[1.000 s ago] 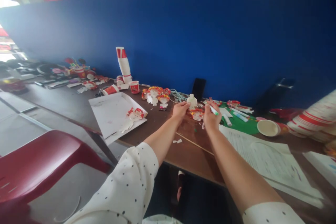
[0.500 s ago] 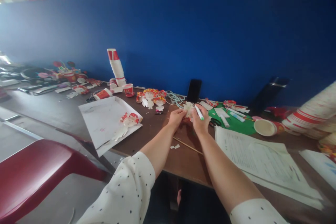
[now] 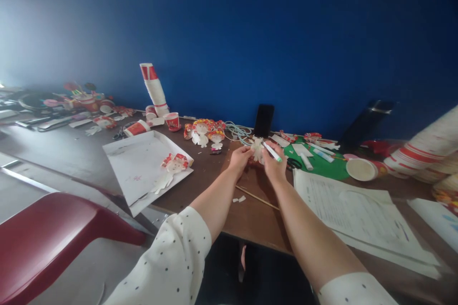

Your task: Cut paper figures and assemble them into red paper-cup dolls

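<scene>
Between my hands, over the brown table, is a white paper cutout shaped like a small figure. My left hand pinches its left edge. In my right hand is a white marker with a green end, held slantwise beside the cutout. The right fingertips are close to the cutout; whether they touch it I cannot tell. Behind my hands a black phone leans upright against the blue partition. Finished-looking paper dolls with red and yellow trim lie to the left.
A white box lid holding another paper doll lies left. Stacked paper cups stand behind it; more cups lean at right. Printed sheets, black scissors and green paper are right of my hands. A thin stick lies in front.
The view has tilted and shifted slightly. The paper cutout shows more fully between my hands, and the marker still sits in my right hand.
</scene>
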`<action>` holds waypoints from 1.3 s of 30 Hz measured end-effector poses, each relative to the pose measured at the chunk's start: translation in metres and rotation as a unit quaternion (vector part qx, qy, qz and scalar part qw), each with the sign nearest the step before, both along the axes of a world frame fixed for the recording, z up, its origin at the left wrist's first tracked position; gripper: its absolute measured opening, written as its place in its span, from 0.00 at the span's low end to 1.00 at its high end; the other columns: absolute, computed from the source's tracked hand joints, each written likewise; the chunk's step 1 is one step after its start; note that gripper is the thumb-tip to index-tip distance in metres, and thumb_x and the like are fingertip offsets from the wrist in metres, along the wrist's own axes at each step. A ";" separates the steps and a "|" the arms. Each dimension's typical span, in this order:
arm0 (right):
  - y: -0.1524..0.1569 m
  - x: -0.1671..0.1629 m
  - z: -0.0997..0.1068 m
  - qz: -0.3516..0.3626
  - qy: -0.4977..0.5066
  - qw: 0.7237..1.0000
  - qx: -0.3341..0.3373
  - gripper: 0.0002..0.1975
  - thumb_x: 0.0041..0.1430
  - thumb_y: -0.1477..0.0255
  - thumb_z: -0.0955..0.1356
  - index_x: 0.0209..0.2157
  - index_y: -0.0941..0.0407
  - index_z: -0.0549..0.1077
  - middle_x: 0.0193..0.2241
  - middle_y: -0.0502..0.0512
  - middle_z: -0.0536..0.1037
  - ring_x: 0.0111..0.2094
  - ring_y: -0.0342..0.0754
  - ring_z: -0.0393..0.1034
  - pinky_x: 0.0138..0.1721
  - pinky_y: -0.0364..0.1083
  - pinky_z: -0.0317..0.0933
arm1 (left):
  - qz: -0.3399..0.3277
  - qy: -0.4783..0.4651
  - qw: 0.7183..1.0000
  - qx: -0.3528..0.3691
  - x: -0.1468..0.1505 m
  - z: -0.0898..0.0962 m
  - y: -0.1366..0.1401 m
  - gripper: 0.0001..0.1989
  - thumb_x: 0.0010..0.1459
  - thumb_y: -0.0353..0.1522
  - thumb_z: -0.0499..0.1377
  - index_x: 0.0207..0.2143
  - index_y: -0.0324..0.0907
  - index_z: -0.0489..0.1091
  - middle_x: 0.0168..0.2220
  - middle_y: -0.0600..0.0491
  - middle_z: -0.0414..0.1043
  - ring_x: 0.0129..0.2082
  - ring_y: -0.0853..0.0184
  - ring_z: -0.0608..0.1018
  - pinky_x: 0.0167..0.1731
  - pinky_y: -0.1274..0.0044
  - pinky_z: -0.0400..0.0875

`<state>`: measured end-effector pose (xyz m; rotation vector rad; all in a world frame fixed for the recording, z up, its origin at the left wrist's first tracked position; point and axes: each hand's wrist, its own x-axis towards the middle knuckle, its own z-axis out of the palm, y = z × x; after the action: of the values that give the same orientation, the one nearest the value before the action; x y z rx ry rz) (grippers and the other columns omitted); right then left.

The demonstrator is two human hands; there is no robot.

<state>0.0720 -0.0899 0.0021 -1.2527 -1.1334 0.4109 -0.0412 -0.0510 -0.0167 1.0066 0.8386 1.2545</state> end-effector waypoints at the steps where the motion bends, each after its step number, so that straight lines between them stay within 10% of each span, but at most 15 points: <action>1: 0.000 0.000 0.000 -0.001 -0.002 1.000 0.001 0.19 0.50 0.64 0.67 0.43 0.58 0.73 0.34 0.58 0.78 0.31 0.50 0.72 0.36 0.51 0.67 | 0.000 0.002 1.000 0.001 0.000 -0.001 0.001 0.13 0.47 0.36 0.64 0.33 0.36 0.73 0.18 0.58 0.65 0.15 0.79 0.65 0.17 0.85 0.57; 39: 0.002 0.007 0.001 0.009 0.042 0.999 -0.032 0.16 0.51 0.66 0.67 0.42 0.57 0.73 0.34 0.56 0.77 0.25 0.45 0.70 0.23 0.44 0.68 | -0.005 0.041 0.999 -0.007 0.004 0.005 0.000 0.13 0.47 0.38 0.64 0.31 0.37 0.72 0.18 0.59 0.64 0.15 0.79 0.63 0.16 0.84 0.55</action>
<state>0.0785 -0.0875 0.0026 -1.2708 -1.0670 0.5125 -0.0372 -0.0509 -0.0118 1.0552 0.9037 1.2039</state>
